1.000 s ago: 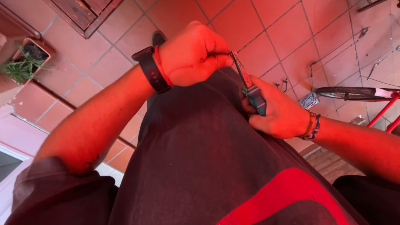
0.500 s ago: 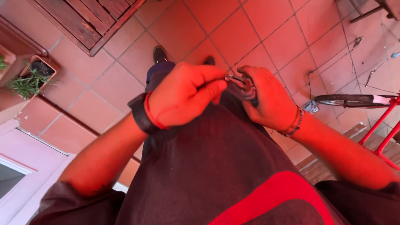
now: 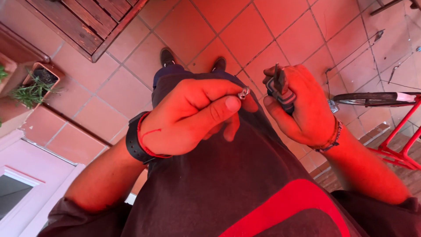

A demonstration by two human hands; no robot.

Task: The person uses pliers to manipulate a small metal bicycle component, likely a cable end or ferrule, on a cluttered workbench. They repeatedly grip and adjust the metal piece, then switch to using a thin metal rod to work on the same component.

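Hands meet at waist height in the head view: your left hand (image 3: 193,116), a black watch (image 3: 133,145) and red cord on its wrist, pinches a small silver metal part (image 3: 244,92) between thumb and forefinger, the other fingers curled. Just to its right, apart from it, your right hand (image 3: 305,105) is closed around a dark folding multi-tool (image 3: 280,90), its blades pointing up. Below lie terracotta floor tiles (image 3: 245,35); a potted plant (image 3: 33,85) stands far left, a red bicycle frame (image 3: 401,131) at right.
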